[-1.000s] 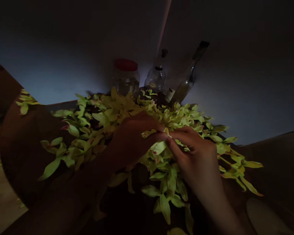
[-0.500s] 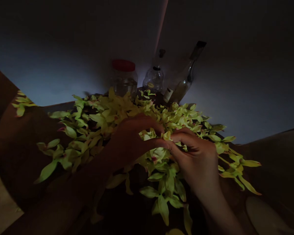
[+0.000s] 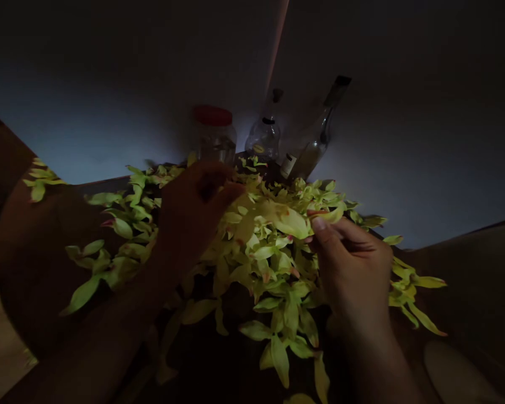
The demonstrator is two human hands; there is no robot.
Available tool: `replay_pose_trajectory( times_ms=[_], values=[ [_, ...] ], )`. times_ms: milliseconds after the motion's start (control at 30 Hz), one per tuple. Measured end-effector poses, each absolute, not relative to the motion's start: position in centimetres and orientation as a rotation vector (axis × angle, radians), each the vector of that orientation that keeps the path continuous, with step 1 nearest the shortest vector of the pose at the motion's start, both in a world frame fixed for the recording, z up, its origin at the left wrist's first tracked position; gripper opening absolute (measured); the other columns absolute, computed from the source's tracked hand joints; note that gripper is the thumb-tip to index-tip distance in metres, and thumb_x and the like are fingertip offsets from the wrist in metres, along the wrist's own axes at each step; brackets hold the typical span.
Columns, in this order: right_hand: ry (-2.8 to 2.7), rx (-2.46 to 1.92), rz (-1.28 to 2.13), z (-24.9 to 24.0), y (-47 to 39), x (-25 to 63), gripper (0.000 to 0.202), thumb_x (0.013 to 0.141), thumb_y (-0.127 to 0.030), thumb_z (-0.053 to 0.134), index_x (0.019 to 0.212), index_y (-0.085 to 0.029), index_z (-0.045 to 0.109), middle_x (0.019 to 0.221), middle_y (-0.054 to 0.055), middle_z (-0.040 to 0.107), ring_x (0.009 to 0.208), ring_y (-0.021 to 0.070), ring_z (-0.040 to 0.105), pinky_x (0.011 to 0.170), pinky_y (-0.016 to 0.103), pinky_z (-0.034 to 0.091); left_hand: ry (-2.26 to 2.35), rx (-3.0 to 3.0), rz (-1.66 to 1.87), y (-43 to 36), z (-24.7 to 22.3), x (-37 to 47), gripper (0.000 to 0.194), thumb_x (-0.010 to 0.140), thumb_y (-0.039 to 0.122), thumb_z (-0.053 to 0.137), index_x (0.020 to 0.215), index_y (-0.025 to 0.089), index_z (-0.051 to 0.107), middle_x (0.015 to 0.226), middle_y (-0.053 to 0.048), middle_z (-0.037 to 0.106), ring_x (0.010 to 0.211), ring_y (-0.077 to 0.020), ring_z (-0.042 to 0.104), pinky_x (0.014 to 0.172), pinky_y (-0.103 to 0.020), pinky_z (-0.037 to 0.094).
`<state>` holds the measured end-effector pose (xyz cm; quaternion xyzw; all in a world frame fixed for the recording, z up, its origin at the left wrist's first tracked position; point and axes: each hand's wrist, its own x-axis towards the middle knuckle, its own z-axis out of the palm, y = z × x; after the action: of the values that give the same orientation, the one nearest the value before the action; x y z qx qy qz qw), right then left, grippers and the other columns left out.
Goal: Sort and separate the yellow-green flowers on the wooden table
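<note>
Here we have one flower (image 3: 293, 223) pinched in our right fingers (image 3: 327, 233); whether our left fingers (image 3: 227, 197) grip anything, we can't tell. Below and around them, a big heap of flowers (image 3: 264, 252) lies unheld!

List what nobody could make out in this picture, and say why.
All in the head view:
Left hand: whether it holds anything; shadow and blur.
Red-lidded jar: its base; behind the left hand and yellow-green flowers.
Pale label on the right-hand bottle: wording; too small and dim.
Lowest flower: rest cut off by the bottom edge.
</note>
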<state>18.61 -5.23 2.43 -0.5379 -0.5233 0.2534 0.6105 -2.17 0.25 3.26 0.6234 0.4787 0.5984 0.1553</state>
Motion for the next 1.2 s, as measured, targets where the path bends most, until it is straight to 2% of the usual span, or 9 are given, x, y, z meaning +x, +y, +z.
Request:
replay_pose_trajectory(
  times_ms=[133,333,467,567,667,800,933,1100,1200],
  values=[
    [-1.021,-1.22,0.692,1.9,-4.8,18.9,0.026,0.075,-0.042,0.086,0.091,-0.023,0.081,0.084,0.002,0.076,0.067,0.0128,0.066,0.061,0.023,0.052,1.482,1.898,1.838,0.3,3.6,-2.6,0.015,0.08,0.023,0.08,0.092,0.022,0.071,0.073,0.004,0.063,0.063,-0.011,0.052,0.062,-0.025,0.045],
    [-0.943,-1.274,0.595,1.6,-4.4,20.0,0.031,0.074,-0.046,0.086,0.072,-0.017,0.073,0.068,0.0,0.066,0.056,0.0097,0.053,0.051,0.022,0.042,1.539,1.864,1.926,0.1,3.8,-2.9,0.006,0.087,0.021,0.072,0.092,0.024,0.069,0.072,0.003,0.063,0.061,-0.0128,0.052,0.057,-0.028,0.042],
    [-1.146,-1.307,0.529,1.9,-4.8,19.7,0.028,0.078,-0.039,0.083,0.065,-0.017,0.07,0.059,-0.002,0.059,0.055,0.0085,0.049,0.051,0.02,0.039,1.47,2.102,1.881,0.1,3.8,-2.9,0.034,0.08,0.026,0.083,0.11,0.021,0.066,0.115,-0.004,0.067,0.094,-0.0204,0.063,0.085,-0.034,0.051],
    [-1.374,-1.284,0.458,2.0,-5.3,18.7,0.033,0.08,-0.032,0.081,0.058,-0.016,0.062,0.054,-0.003,0.053,0.053,0.0082,0.048,0.052,0.02,0.038,1.135,2.28,1.637,-0.5,3.8,-2.1,0.027,0.088,0.04,0.078,0.105,0.021,0.069,0.114,-0.004,0.069,0.108,-0.0229,0.063,0.099,-0.036,0.049],
    [-1.537,-1.277,0.466,1.9,-5.7,17.9,0.04,0.084,-0.036,0.077,0.057,-0.016,0.056,0.052,-0.004,0.047,0.052,0.007,0.042,0.051,0.021,0.033,0.891,2.271,1.418,-1.2,3.6,-0.9,0.02,0.09,0.04,0.076,0.091,0.02,0.072,0.098,-0.003,0.073,0.099,-0.02,0.066,0.091,-0.031,0.049],
    [-1.618,-1.289,0.401,1.6,-5.9,17.6,0.042,0.084,-0.038,0.077,0.057,-0.015,0.056,0.053,-0.005,0.045,0.053,0.0063,0.038,0.052,0.021,0.029,0.789,2.217,1.286,-1.7,3.5,-0.3,0.009,0.09,0.028,0.077,0.085,0.021,0.073,0.089,0.001,0.073,0.09,-0.0158,0.067,0.082,-0.027,0.049],
    [-1.589,-1.279,0.499,1.8,-6.0,17.6,0.025,0.082,-0.029,0.079,0.062,-0.017,0.071,0.055,-0.004,0.056,0.053,0.0074,0.044,0.052,0.022,0.033,0.944,2.124,1.398,-1.5,3.9,-0.8,0.006,0.092,0.025,0.073,0.087,0.021,0.072,0.088,0.002,0.074,0.083,-0.0137,0.067,0.077,-0.025,0.049],
    [-1.434,-1.246,0.543,1.8,-5.4,18.3,0.025,0.079,-0.027,0.081,0.06,-0.017,0.068,0.059,-0.001,0.064,0.056,0.0109,0.056,0.054,0.022,0.043,1.311,1.721,1.638,-0.5,4.3,-2.3,0.017,0.094,0.033,0.068,0.086,0.019,0.072,0.074,0.003,0.069,0.068,-0.013,0.061,0.062,-0.026,0.046],
    [-1.305,-1.211,0.448,1.5,-4.3,19.5,0.013,0.079,-0.03,0.081,0.082,-0.019,0.074,0.079,0.002,0.073,0.07,0.0148,0.066,0.064,0.025,0.053,1.451,1.629,1.774,0.2,4.2,-3.2,0.013,0.094,0.033,0.069,0.094,0.02,0.072,0.085,0.002,0.07,0.078,-0.0144,0.062,0.068,-0.028,0.048]
  ],
)
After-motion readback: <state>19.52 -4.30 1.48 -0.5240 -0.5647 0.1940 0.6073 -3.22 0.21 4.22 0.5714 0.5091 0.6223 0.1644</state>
